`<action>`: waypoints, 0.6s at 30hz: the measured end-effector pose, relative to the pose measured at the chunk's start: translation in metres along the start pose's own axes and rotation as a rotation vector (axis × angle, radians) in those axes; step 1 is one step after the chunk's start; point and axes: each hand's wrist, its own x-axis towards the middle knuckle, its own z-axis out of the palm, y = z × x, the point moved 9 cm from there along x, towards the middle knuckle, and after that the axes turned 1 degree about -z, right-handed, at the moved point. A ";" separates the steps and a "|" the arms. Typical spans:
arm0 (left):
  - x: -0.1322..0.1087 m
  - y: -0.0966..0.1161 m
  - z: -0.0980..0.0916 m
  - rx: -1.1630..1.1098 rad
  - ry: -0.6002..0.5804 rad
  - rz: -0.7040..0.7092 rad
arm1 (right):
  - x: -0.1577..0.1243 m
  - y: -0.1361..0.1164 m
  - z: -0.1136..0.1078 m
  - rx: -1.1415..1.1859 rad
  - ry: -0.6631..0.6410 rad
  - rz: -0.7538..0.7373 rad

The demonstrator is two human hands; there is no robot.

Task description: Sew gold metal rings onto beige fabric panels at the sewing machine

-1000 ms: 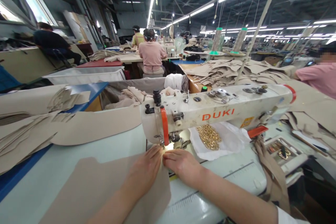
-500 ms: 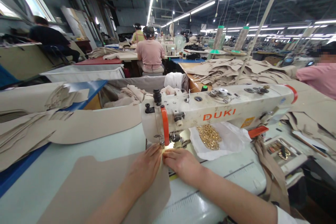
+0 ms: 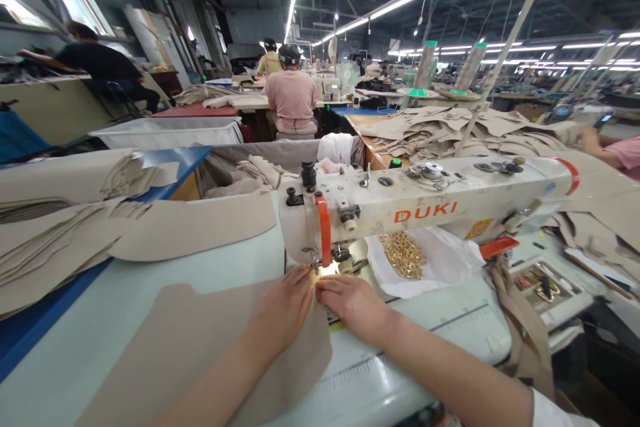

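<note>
My left hand [image 3: 284,303] rests on a beige fabric piece [image 3: 190,327], its fingers together and gripping the edge close under the needle area. From the other side my right hand [image 3: 354,305] comes in, its fingers curled and closed on the same edge. The fingertips of both hands nearly meet just below the lit needle of the white sewing machine [image 3: 375,203]. Whatever small part may lie between the fingertips is hidden. The fabric lies flat over the pale table and runs under my left forearm.
Gold metal rings [image 3: 403,255] lie on a white cloth [image 3: 450,260] behind my right hand. A parts tray [image 3: 575,300] stands at the right, with beige straps [image 3: 520,327] hanging beside it. Stacked fabric pieces [image 3: 65,247] lie left. Several people work nearby.
The view has shifted slightly, so the machine and table sit a little further right. Both hands stay at the needle area on the fabric. A co-worker at the right has moved an arm forward.
</note>
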 end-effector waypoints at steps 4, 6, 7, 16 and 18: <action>-0.015 0.006 -0.005 0.035 -0.004 0.019 | -0.003 -0.016 0.001 -0.004 -0.012 -0.068; -0.030 0.010 -0.010 0.049 -0.006 0.017 | -0.008 -0.031 0.003 0.012 -0.010 -0.107; -0.037 0.013 -0.013 0.049 -0.009 0.016 | -0.011 -0.038 0.004 0.021 -0.004 -0.120; -0.092 0.025 -0.053 -0.044 0.036 -0.157 | -0.023 -0.063 -0.001 0.086 0.083 -0.123; -0.121 0.040 -0.061 0.025 0.040 0.019 | -0.026 -0.060 -0.005 0.125 0.125 -0.090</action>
